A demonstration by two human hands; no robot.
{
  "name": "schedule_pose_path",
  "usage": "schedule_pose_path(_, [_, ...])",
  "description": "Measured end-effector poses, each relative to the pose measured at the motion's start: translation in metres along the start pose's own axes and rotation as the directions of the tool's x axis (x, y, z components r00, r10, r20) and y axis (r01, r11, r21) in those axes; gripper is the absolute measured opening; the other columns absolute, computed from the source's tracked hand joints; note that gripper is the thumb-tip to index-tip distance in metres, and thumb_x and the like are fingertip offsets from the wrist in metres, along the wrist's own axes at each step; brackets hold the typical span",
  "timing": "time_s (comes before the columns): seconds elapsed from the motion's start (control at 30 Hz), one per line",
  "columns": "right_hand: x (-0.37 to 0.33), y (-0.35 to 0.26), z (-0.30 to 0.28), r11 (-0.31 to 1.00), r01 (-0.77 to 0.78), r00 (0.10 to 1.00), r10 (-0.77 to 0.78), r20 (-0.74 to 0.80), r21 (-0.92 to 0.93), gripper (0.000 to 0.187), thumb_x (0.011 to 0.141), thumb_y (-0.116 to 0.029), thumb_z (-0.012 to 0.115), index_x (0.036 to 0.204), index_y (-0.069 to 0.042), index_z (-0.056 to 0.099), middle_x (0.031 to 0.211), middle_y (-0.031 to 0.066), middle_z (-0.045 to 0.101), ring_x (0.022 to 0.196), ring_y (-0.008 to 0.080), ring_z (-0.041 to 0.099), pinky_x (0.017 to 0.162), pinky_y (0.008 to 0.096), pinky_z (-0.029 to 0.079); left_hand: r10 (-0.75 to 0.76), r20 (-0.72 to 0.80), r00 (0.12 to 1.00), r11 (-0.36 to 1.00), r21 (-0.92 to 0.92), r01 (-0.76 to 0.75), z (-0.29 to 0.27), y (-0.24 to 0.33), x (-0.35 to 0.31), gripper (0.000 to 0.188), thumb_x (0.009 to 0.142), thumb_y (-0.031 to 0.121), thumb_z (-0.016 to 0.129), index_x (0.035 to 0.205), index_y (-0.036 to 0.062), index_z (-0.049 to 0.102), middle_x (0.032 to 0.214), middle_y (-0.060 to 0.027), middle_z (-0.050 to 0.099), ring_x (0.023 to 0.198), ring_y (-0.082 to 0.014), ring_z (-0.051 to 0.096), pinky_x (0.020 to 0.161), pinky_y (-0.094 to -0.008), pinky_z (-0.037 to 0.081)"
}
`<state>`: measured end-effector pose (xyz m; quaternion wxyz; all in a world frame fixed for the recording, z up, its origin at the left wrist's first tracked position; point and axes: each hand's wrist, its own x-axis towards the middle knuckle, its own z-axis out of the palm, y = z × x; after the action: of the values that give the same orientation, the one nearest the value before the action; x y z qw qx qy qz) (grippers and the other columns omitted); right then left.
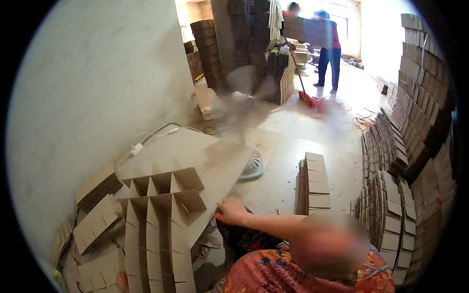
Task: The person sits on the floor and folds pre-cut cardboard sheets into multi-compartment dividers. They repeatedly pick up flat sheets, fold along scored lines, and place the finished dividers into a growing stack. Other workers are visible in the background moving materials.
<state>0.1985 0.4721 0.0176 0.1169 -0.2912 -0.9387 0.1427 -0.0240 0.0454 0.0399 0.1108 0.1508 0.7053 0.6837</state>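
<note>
A: Thing first, where is it?
B: Cardboard divider grid [166, 229], left of my right hand [232, 211], near but apart from it, on a pale board [215, 171].
A: Long axis?
B: From my feed, slotted strips run lengthwise away from the body, side by side; two cross strips bridge them at the far end.
A: Right hand?
B: Released. Loose fingers draped over a dark-clothed knee [246, 237], nothing in them that I can see.
A: Left?
B: I get only a skin-toned patch, likely my left hand [122, 281], low by the grid's left side. Holding or not, can't tell.
A: Nearer one?
B: Looks like the left, right alongside the strips. The right sits across a gap, past the grid's other side.
A: Around them?
B: Flat slotted pieces [97, 222] just left of the grid. Strip stack [317, 183] on the floor beyond the right hand, bigger cardboard stacks [391, 210] further right. Fan [242, 100] ahead, past the board.
A: Anyone else?
B: Co-worker [330, 66], well beyond both hands, by a raised cardboard bundle [308, 31].
</note>
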Motion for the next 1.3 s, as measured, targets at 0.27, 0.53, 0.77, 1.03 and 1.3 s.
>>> schedule_pose_path(0.27, [-0.003, -0.001, -0.002, 1.0, -0.004, 1.0, 0.004, -0.007, 0.017, 0.043, 0.08, -0.044, 0.059, 0.1, -0.006, 0.062, 0.102, 0.018, 0.057, 0.102, 0.0364, 0.05, 0.085, 0.0472, 0.04, -0.002, -0.011, 1.0, 0.998, 0.067, 0.003, 0.004, 0.006, 0.0, 0.046, 0.09, 0.032, 0.047, 0.123, -0.0008, 0.05, 0.114, -0.0174, 0.057, 0.101, -0.0287, 0.056, 0.084, -0.0408, 0.047])
schedule_pose_path(0.53, [-0.003, 0.001, -0.002, 1.0, 0.003, 1.0, -0.003, -0.021, 0.023, 0.045, 0.08, -0.045, 0.059, 0.103, -0.007, 0.061, 0.102, 0.0176, 0.057, 0.102, 0.0361, 0.05, 0.086, 0.0467, 0.039, 0.002, -0.011, 1.0, 0.992, 0.126, -0.001, 0.003, 0.007, 0.0, 0.041, 0.091, 0.026, 0.045, 0.123, -0.0005, 0.05, 0.117, -0.0177, 0.056, 0.105, -0.0294, 0.054, 0.088, -0.0401, 0.045])
schedule_pose_path(0.77, [-0.001, 0.005, 0.001, 1.0, 0.008, 1.0, -0.007, -0.027, 0.015, 0.044, 0.08, -0.045, 0.058, 0.103, -0.008, 0.061, 0.101, 0.0172, 0.057, 0.102, 0.0355, 0.05, 0.086, 0.046, 0.039, 0.015, -0.009, 1.0, 0.985, 0.169, -0.013, -0.003, 0.001, 0.002, 0.038, 0.093, 0.02, 0.044, 0.124, -0.0002, 0.05, 0.119, -0.018, 0.055, 0.108, -0.03, 0.053, 0.091, -0.0394, 0.042])
schedule_pose_path(1.03, [-0.002, 0.008, 0.006, 0.999, 0.02, 0.992, -0.014, -0.128, 0.049, 0.039, 0.079, -0.042, 0.06, 0.096, -0.007, 0.062, 0.095, 0.0178, 0.058, 0.096, 0.036, 0.052, 0.083, 0.0458, 0.042, 0.065, -0.036, 0.997, 0.944, 0.326, -0.05, -0.016, -0.012, 0.005, 0.035, 0.094, 0.014, 0.042, 0.125, 0.0001, 0.05, 0.121, -0.0184, 0.053, 0.112, -0.0307, 0.051, 0.095, -0.0386, 0.04])
schedule_pose_path(1.3, [-0.008, -0.03, -0.005, 0.819, 0.393, 0.804, -0.086, -0.588, 0.418, 0.029, 0.078, -0.014, 0.068, 0.102, 0.0, 0.06, 0.104, 0.0208, 0.06, 0.091, 0.0378, 0.058, 0.079, 0.0399, 0.048, 0.59, -0.173, 0.788, 0.504, 0.842, -0.193, -0.032, 0.04, 0.025, 0.032, 0.094, 0.007, 0.044, 0.125, 0.0021, 0.051, 0.126, -0.0149, 0.053, 0.113, -0.0251, 0.052, 0.095, -0.0352, 0.042])
